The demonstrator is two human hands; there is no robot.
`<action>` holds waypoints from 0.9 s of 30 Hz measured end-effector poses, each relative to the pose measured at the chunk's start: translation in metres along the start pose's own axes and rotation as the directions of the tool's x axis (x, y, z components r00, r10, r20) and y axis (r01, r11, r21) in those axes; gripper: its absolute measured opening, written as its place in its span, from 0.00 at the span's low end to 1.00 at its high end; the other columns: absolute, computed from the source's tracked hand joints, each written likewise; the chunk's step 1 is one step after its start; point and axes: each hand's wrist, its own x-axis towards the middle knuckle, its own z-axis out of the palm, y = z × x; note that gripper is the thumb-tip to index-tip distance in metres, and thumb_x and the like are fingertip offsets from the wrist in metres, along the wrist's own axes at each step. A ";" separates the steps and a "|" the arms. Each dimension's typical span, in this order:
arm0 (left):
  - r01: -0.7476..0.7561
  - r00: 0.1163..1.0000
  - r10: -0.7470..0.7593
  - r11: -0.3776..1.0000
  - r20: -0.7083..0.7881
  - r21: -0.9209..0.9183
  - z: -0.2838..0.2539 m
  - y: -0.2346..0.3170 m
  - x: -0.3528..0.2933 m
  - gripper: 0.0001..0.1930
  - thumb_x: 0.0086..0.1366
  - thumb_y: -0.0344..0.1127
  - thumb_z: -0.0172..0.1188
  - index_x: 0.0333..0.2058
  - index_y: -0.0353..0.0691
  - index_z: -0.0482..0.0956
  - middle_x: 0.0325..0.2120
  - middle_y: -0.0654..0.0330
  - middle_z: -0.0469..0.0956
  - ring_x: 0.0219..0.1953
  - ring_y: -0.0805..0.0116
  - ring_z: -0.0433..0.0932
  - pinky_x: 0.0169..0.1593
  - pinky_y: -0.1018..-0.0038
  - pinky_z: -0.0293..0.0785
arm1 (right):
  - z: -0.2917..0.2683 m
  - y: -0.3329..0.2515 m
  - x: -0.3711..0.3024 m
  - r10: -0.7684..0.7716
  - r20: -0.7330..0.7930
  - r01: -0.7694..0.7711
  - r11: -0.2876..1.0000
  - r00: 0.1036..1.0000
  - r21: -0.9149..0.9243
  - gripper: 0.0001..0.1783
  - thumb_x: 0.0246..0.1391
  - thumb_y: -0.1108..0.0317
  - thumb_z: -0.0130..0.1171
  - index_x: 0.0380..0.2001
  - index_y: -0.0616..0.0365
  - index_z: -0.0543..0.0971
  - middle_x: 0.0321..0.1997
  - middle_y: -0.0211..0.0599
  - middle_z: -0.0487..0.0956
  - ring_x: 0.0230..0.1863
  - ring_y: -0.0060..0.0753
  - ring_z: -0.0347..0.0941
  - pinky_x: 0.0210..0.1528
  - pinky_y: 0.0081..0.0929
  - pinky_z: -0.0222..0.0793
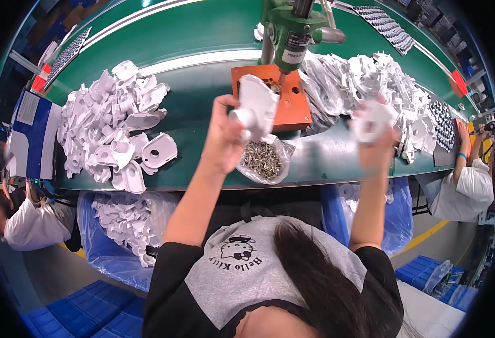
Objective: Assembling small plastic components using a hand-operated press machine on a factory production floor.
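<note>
My left hand [224,135] is closed on a white plastic part [260,104], a curved plate with a short round tube on its side. It holds the part up in front of the orange base [298,115] of a green press [286,31]. My right hand [378,143], smeared by motion, grips a second white plastic part [384,117] with a round hole, beside the right-hand pile of white parts [366,79]. Below my left hand's part lies a clear bag of small metal screws or pins [265,161]; their exact kind is too small to tell.
A heap of white parts [104,121] covers the bench's left side. Blue bins lined with clear plastic [98,248] stand below the front edge. A blue-and-white box [33,132] is at the left end. Co-workers [467,183] sit on both sides.
</note>
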 end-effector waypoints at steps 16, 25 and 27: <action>-0.228 0.961 0.272 0.707 0.040 0.670 0.025 -0.011 -0.017 0.18 0.62 0.45 0.58 0.42 0.37 0.70 0.56 0.52 0.57 0.57 0.62 0.61 0.57 0.67 0.61 | 0.120 0.046 -0.023 0.153 0.424 -0.194 0.979 0.893 0.057 0.44 0.56 0.51 0.55 0.66 0.61 0.47 0.64 0.51 0.59 0.63 0.41 0.61 0.61 0.36 0.59; -0.305 0.918 0.356 0.349 0.176 0.886 0.017 -0.022 -0.016 0.16 0.58 0.41 0.62 0.38 0.36 0.71 0.53 0.51 0.70 0.61 0.51 0.61 0.62 0.61 0.52 | 0.117 0.053 -0.030 0.456 0.273 -0.501 0.856 0.847 0.125 0.26 0.65 0.53 0.40 0.59 0.59 0.60 0.49 0.36 0.71 0.48 0.26 0.71 0.48 0.26 0.69; -0.265 0.944 0.273 0.284 0.187 0.921 0.016 -0.022 -0.018 0.16 0.58 0.38 0.61 0.39 0.35 0.72 0.51 0.50 0.72 0.60 0.53 0.63 0.62 0.62 0.54 | 0.114 0.050 -0.029 0.550 0.207 -0.576 0.812 0.809 0.096 0.27 0.65 0.50 0.39 0.55 0.60 0.65 0.48 0.38 0.74 0.46 0.31 0.74 0.46 0.30 0.71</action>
